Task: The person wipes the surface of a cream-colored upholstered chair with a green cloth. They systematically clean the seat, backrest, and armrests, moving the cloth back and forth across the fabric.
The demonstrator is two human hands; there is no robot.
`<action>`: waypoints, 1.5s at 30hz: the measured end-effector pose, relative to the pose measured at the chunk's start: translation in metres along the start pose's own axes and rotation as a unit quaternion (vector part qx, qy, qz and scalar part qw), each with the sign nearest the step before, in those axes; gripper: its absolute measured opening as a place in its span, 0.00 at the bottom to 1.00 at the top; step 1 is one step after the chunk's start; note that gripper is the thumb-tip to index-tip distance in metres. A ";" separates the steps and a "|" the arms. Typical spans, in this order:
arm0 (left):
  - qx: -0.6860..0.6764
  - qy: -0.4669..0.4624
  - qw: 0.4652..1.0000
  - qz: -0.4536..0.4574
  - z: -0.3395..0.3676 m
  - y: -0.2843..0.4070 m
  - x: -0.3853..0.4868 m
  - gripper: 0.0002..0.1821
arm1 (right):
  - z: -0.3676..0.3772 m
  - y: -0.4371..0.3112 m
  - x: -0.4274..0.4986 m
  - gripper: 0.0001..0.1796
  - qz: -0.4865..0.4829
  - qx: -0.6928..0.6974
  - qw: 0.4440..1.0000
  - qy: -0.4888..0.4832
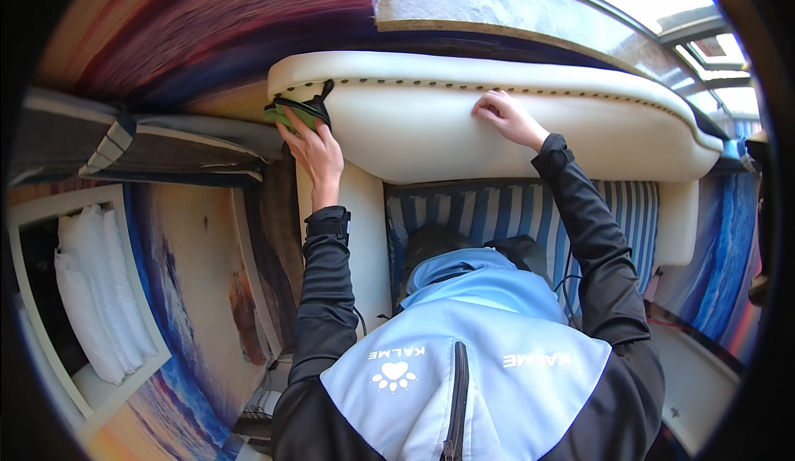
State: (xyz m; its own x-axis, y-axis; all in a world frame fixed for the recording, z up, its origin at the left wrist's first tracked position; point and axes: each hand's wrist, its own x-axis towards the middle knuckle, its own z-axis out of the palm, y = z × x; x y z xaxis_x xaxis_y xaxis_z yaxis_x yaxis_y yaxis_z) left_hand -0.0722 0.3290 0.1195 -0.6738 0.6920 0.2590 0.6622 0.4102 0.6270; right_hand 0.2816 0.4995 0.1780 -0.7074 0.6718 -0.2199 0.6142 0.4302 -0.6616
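At the left end of a cream padded sofa backrest (pixel 410 126), my left hand (pixel 313 154) presses a green cloth with black edging (pixel 301 112) against the upholstery. A dark strap or fold of that cloth reaches up to the row of dark studs (pixel 435 84). My right hand (pixel 506 116) rests at the backrest near the middle of the stud row, its fingers curled, with no object visible in it. The palm side of both hands is hidden.
Below the backrest lies a blue-and-white striped seat cushion (pixel 497 209), between cream armrests (pixel 357 231). Grey curtains (pixel 205 144) hang at left, near a wall niche holding white folded bedding (pixel 99 293). A stone-like window sill (pixel 497 5) runs above; dark cables hang at right (pixel 568 287).
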 end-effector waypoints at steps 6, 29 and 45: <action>-0.066 0.055 0.996 0.010 0.026 0.001 0.029 0.41 | 0.013 -0.001 0.015 0.13 -0.056 -0.023 0.998 -0.004; 0.084 0.109 0.986 -0.090 0.095 0.088 -0.063 0.38 | 0.050 0.028 -0.022 0.14 -0.166 -0.094 0.955 0.229; 0.233 0.025 0.968 -0.092 0.144 0.161 -0.190 0.41 | 0.081 0.040 -0.062 0.08 -0.289 0.011 0.923 0.255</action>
State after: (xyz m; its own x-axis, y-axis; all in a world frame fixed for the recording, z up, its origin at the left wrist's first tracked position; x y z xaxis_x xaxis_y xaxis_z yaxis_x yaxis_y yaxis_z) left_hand 0.2101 0.3492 0.0653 -0.8013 0.5577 0.2166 0.5982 0.7545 0.2701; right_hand 0.3212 0.4263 0.1070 -0.6542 0.5326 0.5370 0.1745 0.7971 -0.5780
